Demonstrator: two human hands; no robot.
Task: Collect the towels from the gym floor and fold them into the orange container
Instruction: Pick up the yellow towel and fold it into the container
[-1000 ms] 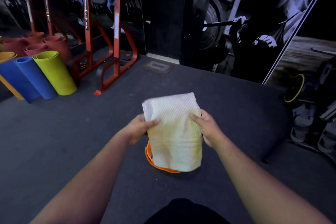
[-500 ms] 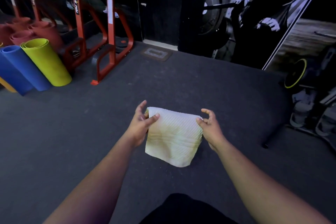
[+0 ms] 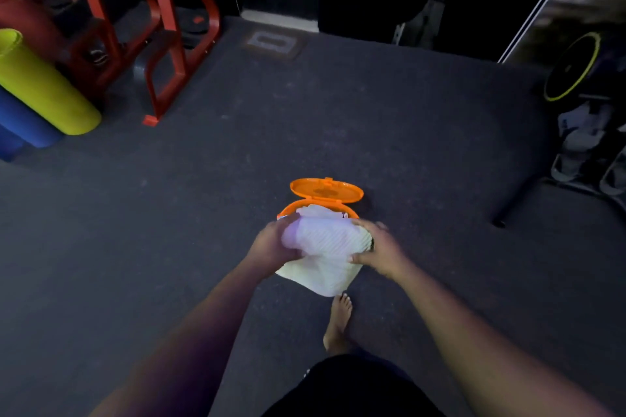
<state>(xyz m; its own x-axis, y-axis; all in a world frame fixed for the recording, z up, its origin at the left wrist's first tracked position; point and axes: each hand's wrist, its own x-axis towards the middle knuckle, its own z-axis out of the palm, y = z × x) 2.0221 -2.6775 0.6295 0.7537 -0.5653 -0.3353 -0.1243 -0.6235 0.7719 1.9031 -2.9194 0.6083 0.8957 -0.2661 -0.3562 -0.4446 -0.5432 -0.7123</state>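
- Gripping a folded white towel (image 3: 327, 247) from both ends, the left hand (image 3: 271, 247) and right hand (image 3: 381, 249) were curled round it, at the near rim of the orange container (image 3: 318, 206).
- The container was seen on the dark floor (image 3: 203, 213), its lid (image 3: 327, 191) open toward 12 o'clock, white cloth inside.
- A bare foot (image 3: 338, 318) was seen at 6 o'clock of the towel.
- Rolled mats (image 3: 40, 85) were seen at 10 o'clock.

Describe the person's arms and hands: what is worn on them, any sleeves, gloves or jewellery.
Both forearms are bare as far as the frame shows: no sleeves reach into view. The left hand and right hand wear no gloves, and no watch, bracelet or ring is visible, though the lighting is dim. Below, dark clothing covers the lap, and one bare foot shows.
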